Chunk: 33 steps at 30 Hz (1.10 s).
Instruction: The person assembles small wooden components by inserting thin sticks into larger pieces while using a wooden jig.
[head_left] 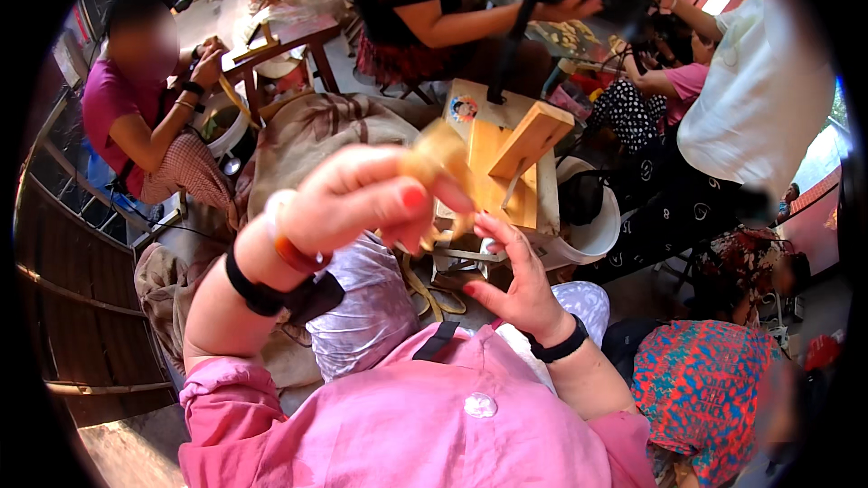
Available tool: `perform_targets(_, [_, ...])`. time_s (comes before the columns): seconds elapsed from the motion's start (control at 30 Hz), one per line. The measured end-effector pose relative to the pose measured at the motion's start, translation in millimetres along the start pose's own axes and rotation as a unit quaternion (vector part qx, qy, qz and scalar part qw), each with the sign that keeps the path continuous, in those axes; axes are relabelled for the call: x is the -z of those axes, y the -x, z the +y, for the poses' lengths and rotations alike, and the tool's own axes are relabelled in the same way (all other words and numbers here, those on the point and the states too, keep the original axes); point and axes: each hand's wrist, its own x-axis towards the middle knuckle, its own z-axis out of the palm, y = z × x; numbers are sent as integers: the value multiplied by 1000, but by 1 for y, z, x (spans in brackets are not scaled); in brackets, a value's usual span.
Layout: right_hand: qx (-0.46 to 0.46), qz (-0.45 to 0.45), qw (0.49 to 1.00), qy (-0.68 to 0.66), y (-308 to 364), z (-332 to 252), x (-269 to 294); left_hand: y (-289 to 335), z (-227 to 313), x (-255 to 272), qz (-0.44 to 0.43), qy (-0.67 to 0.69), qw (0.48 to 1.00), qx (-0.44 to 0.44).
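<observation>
My left hand (366, 194) is raised over my lap, its fingers closed around a pale tan, strip-like piece (438, 158). Motion blurs that piece, so I cannot tell its exact kind. Lower and to the right, my right hand (520, 280) has its thumb and fingers apart; its fingertips come close to the piece's lower end, and I see nothing held in it. Just beyond both hands stands a small wooden work stand (502, 163) with an upright wooden block (533, 137) on top.
A white bucket (608, 230) stands right of the work stand. Brown cloth (307, 140) lies at the left beyond my knees, and tan strips (425, 289) hang below the stand. Several people sit or stand around; one in a purple top (127, 126) works at the far left.
</observation>
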Motion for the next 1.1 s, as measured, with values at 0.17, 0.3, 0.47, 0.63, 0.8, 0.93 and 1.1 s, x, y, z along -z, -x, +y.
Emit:
perform_targets(0.17, [-26,-97,968,-228,14,-15,1,-7,-21,-54,-178,7,984,16])
perform_targets(0.3, [-176,-104,919,-338,31,-13,25,8,-31,-47,-141,82,987,-7])
perform_targets(0.47, [-159,30,983,-91,52,23,45,37,-82,-16,-81,-213,968,103])
perform_targets(0.63, [112,71,960,248,40,5,29,19,-128,-72,64,7,997,37])
perform_targets(0.8, [122,78,962,230,40,-2,13,7,-147,-97,-15,114,971,210])
perform_targets(0.93, [81,77,962,249,60,30,46,19,-160,-64,-22,98,981,165])
perform_targets(1.1, [114,24,941,319,50,25,41,14,-154,-65,-70,75,969,226])
